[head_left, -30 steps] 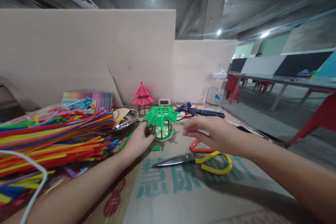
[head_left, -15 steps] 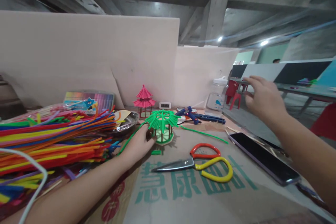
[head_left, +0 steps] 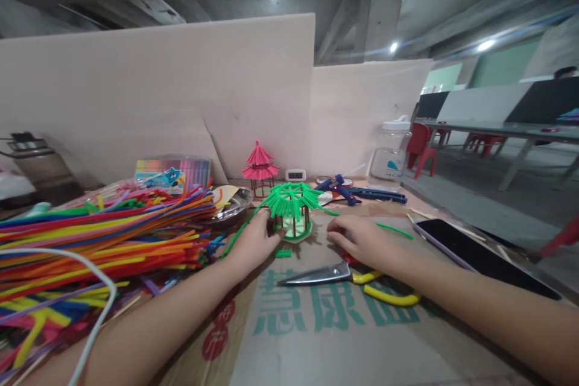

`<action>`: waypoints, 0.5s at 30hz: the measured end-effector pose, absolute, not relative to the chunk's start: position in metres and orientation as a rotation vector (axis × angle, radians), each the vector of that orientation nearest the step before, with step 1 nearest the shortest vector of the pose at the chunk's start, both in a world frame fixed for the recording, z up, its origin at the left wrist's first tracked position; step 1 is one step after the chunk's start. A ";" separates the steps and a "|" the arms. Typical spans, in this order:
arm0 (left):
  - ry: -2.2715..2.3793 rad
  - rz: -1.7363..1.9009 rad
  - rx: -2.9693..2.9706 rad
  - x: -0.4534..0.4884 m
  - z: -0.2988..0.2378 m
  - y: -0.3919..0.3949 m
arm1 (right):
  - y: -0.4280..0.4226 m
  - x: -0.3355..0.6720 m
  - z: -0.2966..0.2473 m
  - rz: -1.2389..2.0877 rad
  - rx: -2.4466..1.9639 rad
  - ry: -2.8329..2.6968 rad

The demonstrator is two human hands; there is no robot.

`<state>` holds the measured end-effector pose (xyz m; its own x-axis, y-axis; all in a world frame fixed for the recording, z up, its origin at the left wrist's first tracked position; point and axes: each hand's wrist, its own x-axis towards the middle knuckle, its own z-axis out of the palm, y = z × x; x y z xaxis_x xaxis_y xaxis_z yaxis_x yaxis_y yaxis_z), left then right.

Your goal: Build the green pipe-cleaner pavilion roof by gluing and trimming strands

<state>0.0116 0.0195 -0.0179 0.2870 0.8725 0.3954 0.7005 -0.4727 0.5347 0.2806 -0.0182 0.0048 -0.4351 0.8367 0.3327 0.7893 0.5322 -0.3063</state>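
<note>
A small model pavilion [head_left: 293, 202] with a green pipe-cleaner roof, brown posts and a pale green floor stands on the cardboard. My left hand [head_left: 260, 232] is closed around its left side, thumb at the base; some fingers are hidden behind the posts. To the right, my right hand [head_left: 368, 241] hovers over the scissors [head_left: 316, 275] with loosely curved fingers and nothing visible in them. It covers part of the red and yellow handles. A long green pipe cleaner [head_left: 393, 229] passes behind that hand, and a short green piece [head_left: 283, 254] lies before the pavilion.
Bundles of colored pipe cleaners [head_left: 108, 223] fill the left, with a white cable [head_left: 102, 277] across them. Behind stand a pink-roofed pavilion [head_left: 260, 169], a small clock [head_left: 295, 175], a blue glue gun [head_left: 339, 188] and a clear jar [head_left: 389, 157]. A phone [head_left: 479, 256] lies right.
My right hand has come down and left from the raised position at the right to above the scissors. My left hand stays at the green pavilion. The view has shifted slightly.
</note>
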 end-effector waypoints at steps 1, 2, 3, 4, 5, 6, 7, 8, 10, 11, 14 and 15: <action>1.444 0.966 2.301 0.011 -0.019 0.020 | -0.019 0.280 0.002 0.157 -1.324 -2.329; 1.437 0.971 2.300 0.011 -0.020 0.021 | -0.020 0.280 0.000 0.146 -1.306 -2.335; 1.428 0.978 2.297 0.010 -0.021 0.021 | -0.021 0.280 0.000 0.116 -1.274 -2.350; 1.418 0.985 2.293 0.010 -0.022 0.022 | -0.023 0.279 0.000 0.081 -1.241 -2.370; 1.407 0.994 2.289 0.010 -0.023 0.022 | -0.024 0.278 0.000 0.049 -1.215 -2.389; 1.398 1.004 2.286 0.010 -0.023 0.023 | -0.026 0.277 0.001 0.027 -1.198 -2.406; 1.394 1.011 2.284 0.010 -0.024 0.023 | -0.026 0.277 0.001 0.018 -1.193 -2.412; 1.396 1.018 2.283 0.010 -0.024 0.024 | -0.026 0.277 0.001 0.023 -1.200 -2.403; 1.409 1.032 2.284 0.009 -0.026 0.025 | -0.021 0.279 -0.001 0.071 -1.221 -2.334; 1.414 1.036 2.289 0.009 -0.026 0.026 | -0.016 0.282 -0.002 0.107 -1.223 -2.272; 1.424 1.027 2.319 0.008 -0.028 0.027 | 0.006 0.295 -0.007 0.201 -1.215 -1.991; 1.424 1.028 2.331 0.008 -0.028 0.027 | 0.015 0.300 -0.009 0.210 -1.230 -1.885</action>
<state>0.0081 0.0268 -0.0285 0.2849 0.8477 0.4474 0.6916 -0.5050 0.5165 0.3003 0.0151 -0.0088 -0.1520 0.8143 0.5602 0.6707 0.5013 -0.5467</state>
